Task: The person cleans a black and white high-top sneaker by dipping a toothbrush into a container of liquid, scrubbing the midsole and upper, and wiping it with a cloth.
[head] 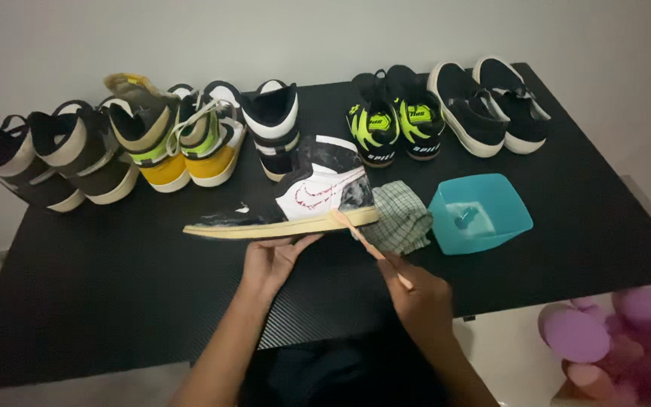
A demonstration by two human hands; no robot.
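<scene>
Closest to me, low in the middle of the frame, my two bare hands reach up over the near edge of a black table (pixel 114 286). My right hand (pixel 420 298) is closed around a thin wooden-handled brush (pixel 371 249), held like a pencil, its handle slanting from lower right up to upper left, its head touching the heel end of a sneaker (pixel 303 200). My left hand (pixel 273 260) is open, fingers spread, fingertips resting under the sneaker's pale sole.

That sneaker, white and black with red stitching, lies on its side at centre frame, long axis running left to right, toe toward the left, tall collar toward the upper right.

Just right of it sits a teal plastic bowl (pixel 484 215) holding a little pale, cloudy liquid. Between bowl and sneaker lies a crumpled checked cloth (pixel 401 218), touching the heel.

Along the table's far edge, across the top of the frame, stand more shoes: dark high-tops (pixel 54 162) at upper left, yellow-soled pair (pixel 182 136), one black-and-white high-top (pixel 274 124), black-and-lime pair (pixel 393 120), black slip-ons (pixel 491 105) at upper right.

Bare tabletop shows at lower left and at far right beyond the bowl. Pink blurred shapes (pixel 612 339) sit off the table, lower right.
</scene>
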